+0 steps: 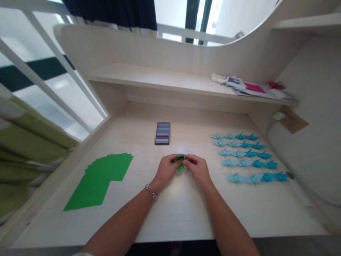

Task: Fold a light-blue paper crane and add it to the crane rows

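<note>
Between my two hands is a small folded piece of green paper (180, 168), bent over at its top. My left hand (167, 167) pinches its left side, with a chain bracelet on that wrist. My right hand (197, 168) has its thumb and fingers closed on the right side of the same paper. The fingertips partly cover the paper, so its exact shape cannot be made out. To the left, green paper sheets (98, 181) lie fanned out on the desk. Off to the right stand several rows of folded blue paper cranes (250, 154), light blue and darker blue.
Beyond my hands lies a phone-like object (162, 133) with a blurred screen. A raised shelf (160, 80) crosses the back, bearing papers (253, 88) at its right. On the right wall, a cable (269, 135) runs down from a socket (293, 119). White bars (53, 60) edge the left.
</note>
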`<state>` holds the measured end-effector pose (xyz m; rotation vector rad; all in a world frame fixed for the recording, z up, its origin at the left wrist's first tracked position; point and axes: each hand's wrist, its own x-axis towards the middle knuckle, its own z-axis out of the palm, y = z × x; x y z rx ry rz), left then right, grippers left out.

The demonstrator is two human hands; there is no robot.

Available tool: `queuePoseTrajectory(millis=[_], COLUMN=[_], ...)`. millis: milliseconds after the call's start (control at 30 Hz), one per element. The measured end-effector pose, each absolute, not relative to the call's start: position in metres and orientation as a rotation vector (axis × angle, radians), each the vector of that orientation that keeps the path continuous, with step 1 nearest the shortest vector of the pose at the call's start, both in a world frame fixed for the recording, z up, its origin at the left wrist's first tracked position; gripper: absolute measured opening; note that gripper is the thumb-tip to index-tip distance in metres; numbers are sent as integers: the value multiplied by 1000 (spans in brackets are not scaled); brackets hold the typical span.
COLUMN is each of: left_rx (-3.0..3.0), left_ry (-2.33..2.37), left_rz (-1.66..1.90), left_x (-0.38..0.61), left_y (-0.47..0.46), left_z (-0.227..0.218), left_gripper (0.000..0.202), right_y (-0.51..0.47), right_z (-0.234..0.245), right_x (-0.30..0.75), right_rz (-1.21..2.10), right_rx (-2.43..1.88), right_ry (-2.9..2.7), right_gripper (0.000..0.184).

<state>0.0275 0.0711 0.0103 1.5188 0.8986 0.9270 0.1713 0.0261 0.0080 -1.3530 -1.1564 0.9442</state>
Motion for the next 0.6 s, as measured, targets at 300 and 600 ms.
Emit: queuePoseTrajectory(millis=[300, 600], left_rx=[1497, 1284], left_ry=[874, 825], left_rz=[938, 913], left_x=[31, 33], left_y=[66, 67], left_z=[13, 12], left_gripper=[26, 30], right_y=[24, 20], right_z=[13, 13], right_x=[169, 165], right_rz=[900, 681], right_rx=[-1409, -1500], right_ry=[-1131, -1210], right_gripper=[26, 23])
